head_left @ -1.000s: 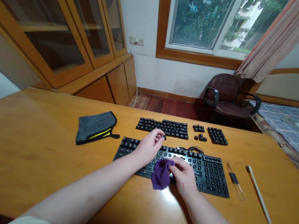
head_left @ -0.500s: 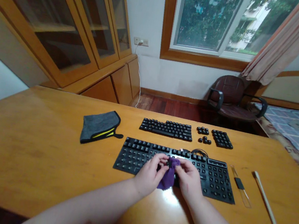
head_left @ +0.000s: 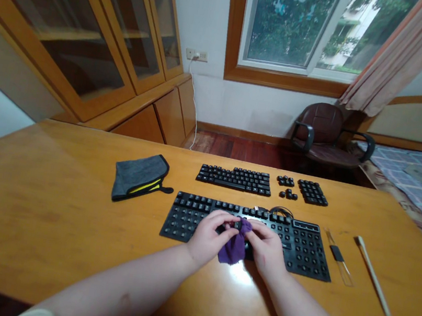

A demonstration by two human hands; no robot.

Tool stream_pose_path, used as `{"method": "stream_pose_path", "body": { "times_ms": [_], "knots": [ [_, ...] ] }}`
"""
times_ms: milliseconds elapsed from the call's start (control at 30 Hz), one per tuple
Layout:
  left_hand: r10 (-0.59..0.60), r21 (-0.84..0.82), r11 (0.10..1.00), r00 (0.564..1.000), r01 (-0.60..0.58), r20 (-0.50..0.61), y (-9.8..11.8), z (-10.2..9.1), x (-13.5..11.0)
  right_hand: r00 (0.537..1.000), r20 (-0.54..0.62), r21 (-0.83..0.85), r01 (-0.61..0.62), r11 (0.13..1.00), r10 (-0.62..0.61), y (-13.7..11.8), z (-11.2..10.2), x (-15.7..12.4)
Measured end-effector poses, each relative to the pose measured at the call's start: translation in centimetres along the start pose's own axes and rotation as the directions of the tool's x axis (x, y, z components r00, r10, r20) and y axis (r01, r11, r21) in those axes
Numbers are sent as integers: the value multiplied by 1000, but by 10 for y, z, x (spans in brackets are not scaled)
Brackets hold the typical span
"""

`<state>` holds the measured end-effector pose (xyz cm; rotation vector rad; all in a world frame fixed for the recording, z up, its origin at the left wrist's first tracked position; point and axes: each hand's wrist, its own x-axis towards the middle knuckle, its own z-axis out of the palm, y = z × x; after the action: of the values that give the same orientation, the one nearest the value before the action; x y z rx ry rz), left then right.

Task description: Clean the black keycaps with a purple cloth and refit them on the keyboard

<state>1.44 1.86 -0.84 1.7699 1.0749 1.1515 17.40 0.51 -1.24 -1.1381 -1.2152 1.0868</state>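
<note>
My left hand [head_left: 212,236] pinches a small black keycap [head_left: 238,225] between thumb and fingers. Against the keycap's right side, my right hand [head_left: 266,246] grips a purple cloth [head_left: 234,248], whose loose end hangs down. Both hands are over the middle of a black keyboard [head_left: 307,251]. Most of its keys are off and the switches show, though some caps are still on along its back rows. Behind it, removed keycaps [head_left: 234,178] lie in a block laid out like a keyboard, with smaller groups and a number-pad block [head_left: 312,192] to the right.
A folded grey cloth [head_left: 139,174] with yellow lining lies left of the keyboard. To the right are a wire keycap puller [head_left: 337,253] and a thin pale brush [head_left: 374,280]. A coiled black cable [head_left: 281,211] sits behind the keyboard. Beyond the desk stands an armchair [head_left: 324,130].
The black keycap shows more clearly between my hands, and the purple cloth has shifted slightly left. The whole view has moved a little.
</note>
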Motion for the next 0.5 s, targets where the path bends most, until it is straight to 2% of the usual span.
{"method": "stream_pose_path", "body": {
  "times_ms": [233, 300, 433, 500],
  "knots": [
    [87, 37, 995, 996, -88, 31, 2, -1, 1, 1000, -29, -52, 8, 999, -9, 1, 0, 0],
    [74, 43, 996, 997, -75, 28, 4, -1, 0, 999, 0, -62, 33, 998, -33, 1, -1, 0],
    [-2, 51, 999, 999, 4, -49, 6, -1, -1, 997, 49, -62, 62, 996, -59, -2, 0, 0],
    [0, 50, 999, 998, 3, -69, 6, -1, -1, 996, 62, -64, 69, 996, -65, -3, 0, 0]
  ]
}}
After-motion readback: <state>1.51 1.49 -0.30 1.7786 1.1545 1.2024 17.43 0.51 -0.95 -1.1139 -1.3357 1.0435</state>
